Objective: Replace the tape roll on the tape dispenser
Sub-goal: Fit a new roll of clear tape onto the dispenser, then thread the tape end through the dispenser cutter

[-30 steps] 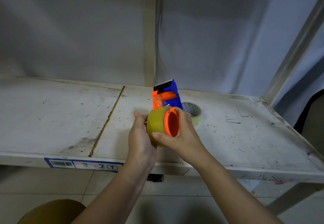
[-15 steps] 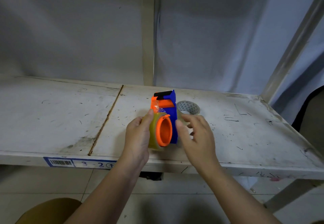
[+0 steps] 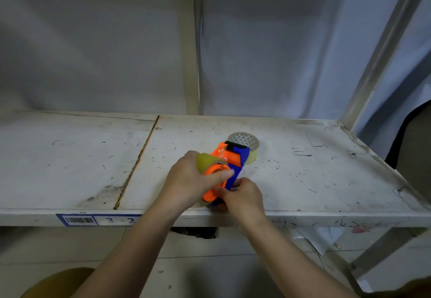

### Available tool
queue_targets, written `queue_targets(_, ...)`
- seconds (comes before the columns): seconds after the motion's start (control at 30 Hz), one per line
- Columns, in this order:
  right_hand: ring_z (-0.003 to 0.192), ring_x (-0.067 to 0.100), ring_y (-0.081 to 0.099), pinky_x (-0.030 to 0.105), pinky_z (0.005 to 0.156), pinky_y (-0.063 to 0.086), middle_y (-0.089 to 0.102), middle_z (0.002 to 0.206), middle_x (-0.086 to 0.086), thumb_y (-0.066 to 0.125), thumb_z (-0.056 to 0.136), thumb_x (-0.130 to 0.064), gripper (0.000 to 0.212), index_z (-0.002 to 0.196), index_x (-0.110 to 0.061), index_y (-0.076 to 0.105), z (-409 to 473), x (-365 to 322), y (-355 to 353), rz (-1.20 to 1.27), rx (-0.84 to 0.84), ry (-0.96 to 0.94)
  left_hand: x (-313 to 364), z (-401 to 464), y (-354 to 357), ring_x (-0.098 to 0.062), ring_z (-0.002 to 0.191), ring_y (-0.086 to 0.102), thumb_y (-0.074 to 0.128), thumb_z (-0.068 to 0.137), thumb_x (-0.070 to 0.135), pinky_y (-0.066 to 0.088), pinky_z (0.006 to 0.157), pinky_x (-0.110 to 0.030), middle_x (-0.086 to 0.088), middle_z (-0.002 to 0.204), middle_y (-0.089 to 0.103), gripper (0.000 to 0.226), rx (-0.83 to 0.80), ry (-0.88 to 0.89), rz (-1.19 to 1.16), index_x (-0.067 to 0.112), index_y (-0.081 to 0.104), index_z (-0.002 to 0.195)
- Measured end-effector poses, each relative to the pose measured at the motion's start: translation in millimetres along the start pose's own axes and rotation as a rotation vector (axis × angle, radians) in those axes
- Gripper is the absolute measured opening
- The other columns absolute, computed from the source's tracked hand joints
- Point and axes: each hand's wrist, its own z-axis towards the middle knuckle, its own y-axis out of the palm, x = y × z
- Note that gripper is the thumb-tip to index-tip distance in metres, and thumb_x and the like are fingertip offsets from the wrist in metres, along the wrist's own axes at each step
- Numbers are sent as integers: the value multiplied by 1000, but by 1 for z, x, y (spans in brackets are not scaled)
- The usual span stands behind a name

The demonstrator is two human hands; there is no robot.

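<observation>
An orange and blue tape dispenser (image 3: 235, 158) is held just above the front of the white shelf (image 3: 303, 176). A yellowish tape roll (image 3: 205, 161) sits on its orange hub. My left hand (image 3: 189, 181) wraps the roll, its thumb lying across the hub. My right hand (image 3: 242, 195) pinches the dispenser's lower end, at the blue handle. Behind the dispenser a second, nearly used-up tape roll (image 3: 249, 146) lies flat on the shelf, partly hidden by it.
A seam (image 3: 137, 160) runs front to back through the shelf left of my hands. A barcode label (image 3: 98, 220) marked 3-2 is on the front edge. A vertical post (image 3: 187, 41) stands behind, and a slanted frame bar (image 3: 382, 48) at right.
The dispenser has tilted so its head points away to the right. My right hand, free half a second ago, now grips its lower end. My left hand has shifted over the roll.
</observation>
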Motion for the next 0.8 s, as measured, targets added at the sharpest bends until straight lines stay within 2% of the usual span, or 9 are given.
queue_targets(0.13, 65, 17, 65, 17, 48, 41, 69, 77, 6, 75, 70, -38, 47, 96, -1, 64, 1, 6, 6, 30, -12, 16, 2, 12, 3, -18, 91, 54, 72, 74, 46, 43, 70, -29, -3, 104, 59, 56, -14, 58, 224, 12, 51, 113)
queue_targets(0.2, 54, 16, 68, 14, 43, 44, 71, 74, 9, 76, 76, -26, 33, 93, 0, 65, -2, 6, 3, 146, -64, 28, 3, 20, 1, -20, 93, 55, 70, 77, 44, 45, 72, -31, -5, 106, 60, 49, -81, 103, 264, 12, 52, 111)
queue_targets(0.3, 60, 21, 72, 28, 54, 59, 73, 78, 14, 72, 82, -13, 14, 90, -2, 68, -8, 4, -9, 273, -212, 75, 7, 30, -5, -20, 97, 54, 69, 78, 45, 44, 74, -29, -3, 111, 58, 50, -245, 170, 349, 16, 51, 115)
queue_targets(0.43, 51, 11, 60, 21, 51, 48, 69, 63, 4, 68, 85, -30, 26, 81, -5, 72, -9, -6, -41, -169, -470, 99, 15, 38, -11, -19, 101, 51, 72, 77, 43, 42, 76, -28, 2, 114, 53, 55, -418, 233, 420, 22, 48, 120)
queue_targets(0.47, 49, 10, 56, 21, 51, 44, 66, 59, 1, 67, 85, -32, 27, 72, -8, 70, -6, -10, -50, -245, -461, 52, 16, 39, -11, -18, 102, 50, 72, 76, 44, 42, 77, -27, 5, 114, 50, 56, -445, 245, 441, 23, 47, 121)
queue_targets(0.53, 52, 13, 54, 25, 54, 44, 62, 56, 1, 64, 85, -27, 27, 64, -11, 64, 4, -16, -68, -196, -276, -25, 18, 40, -11, -16, 103, 49, 72, 76, 44, 42, 78, -27, 7, 115, 49, 57, -479, 253, 470, 26, 45, 123)
queue_targets(0.63, 78, 22, 64, 34, 71, 49, 71, 80, 4, 55, 90, -35, 29, 84, -11, 70, 25, -21, -88, -296, 118, -133, 21, 41, -9, -15, 104, 47, 72, 76, 44, 43, 79, -27, 5, 121, 51, 59, -497, 272, 488, 27, 44, 125)
queue_targets(0.73, 81, 25, 64, 34, 68, 48, 72, 89, 11, 50, 91, -46, 45, 92, -7, 73, 39, -23, -89, -447, 56, -134, 23, 39, -8, -12, 103, 44, 72, 76, 43, 41, 77, -25, 10, 117, 46, 62, -510, 278, 503, 28, 41, 128)
queue_targets(0.8, 63, 19, 55, 32, 57, 41, 63, 67, 7, 55, 85, -54, 51, 75, -6, 69, 45, -21, -82, -484, -33, -111, 24, 37, -9, -11, 102, 43, 72, 76, 43, 39, 76, -25, 11, 116, 45, 62, -516, 278, 510, 28, 40, 128)
